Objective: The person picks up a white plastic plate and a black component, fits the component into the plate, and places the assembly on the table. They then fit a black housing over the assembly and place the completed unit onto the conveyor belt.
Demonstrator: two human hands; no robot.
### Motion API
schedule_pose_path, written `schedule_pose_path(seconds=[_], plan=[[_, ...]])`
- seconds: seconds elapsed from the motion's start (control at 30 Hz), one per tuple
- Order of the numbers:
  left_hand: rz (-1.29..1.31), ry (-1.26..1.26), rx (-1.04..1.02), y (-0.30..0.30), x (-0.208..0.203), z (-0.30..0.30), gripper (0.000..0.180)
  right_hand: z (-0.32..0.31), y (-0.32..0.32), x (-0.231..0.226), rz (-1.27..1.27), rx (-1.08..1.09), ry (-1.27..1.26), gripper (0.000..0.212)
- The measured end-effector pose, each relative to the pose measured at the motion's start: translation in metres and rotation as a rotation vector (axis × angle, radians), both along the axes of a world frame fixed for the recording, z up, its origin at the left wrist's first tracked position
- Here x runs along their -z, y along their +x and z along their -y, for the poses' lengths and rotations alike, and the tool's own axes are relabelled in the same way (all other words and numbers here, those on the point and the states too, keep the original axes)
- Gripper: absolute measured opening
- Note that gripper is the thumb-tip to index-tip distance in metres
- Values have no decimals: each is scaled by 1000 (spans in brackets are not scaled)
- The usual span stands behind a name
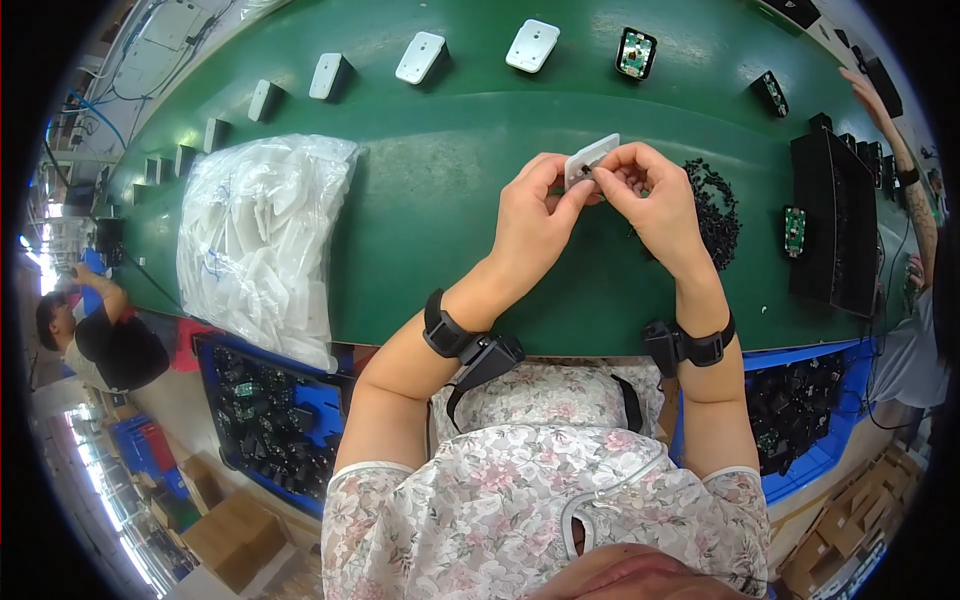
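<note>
My left hand point(535, 208) grips a white plastic cover point(601, 150) with rounded corners, tilted up above the green table point(450, 220). Against the cover's near face, my right hand point(655, 205) is closed in a pinch. A small dark spot shows on the cover beside the right fingertips, which hide whatever they hold. Just right of that hand lies a loose pile of small black parts point(718, 225). To the left of my left hand rests a clear plastic bag point(258, 235) full of white covers like the one held.
Along the far side stands a curved row of black cases with white covers point(532, 46). Open cases show green circuit boards point(636, 54). At right are a black box point(835, 225) and a co-worker's arm point(890, 130). Blue bins point(325, 420) of black parts sit below the table edge.
</note>
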State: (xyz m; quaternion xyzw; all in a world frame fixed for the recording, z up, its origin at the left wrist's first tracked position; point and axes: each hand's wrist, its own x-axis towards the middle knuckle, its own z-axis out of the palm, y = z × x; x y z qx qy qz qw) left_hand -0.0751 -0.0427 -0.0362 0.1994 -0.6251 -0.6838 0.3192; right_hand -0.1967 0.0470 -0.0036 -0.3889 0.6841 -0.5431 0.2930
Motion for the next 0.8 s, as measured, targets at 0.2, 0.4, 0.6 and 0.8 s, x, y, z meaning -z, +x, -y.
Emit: schedule_pose_path(seconds=[0.2, 0.4, 0.6, 0.8], plan=[[-46, -277, -100, 1, -7, -2, 8, 1, -1, 2, 180, -21, -41, 10], [-47, 20, -34, 3, -3, 5, 10, 0, 2, 5, -46, 18, -75, 13], [-45, 177, 76, 5, -14, 6, 14, -1, -9, -1, -260, -5, -100, 29], [35, 40, 122, 5, -6, 3, 13, -9, -21, -4, -107, -105, 108, 21]])
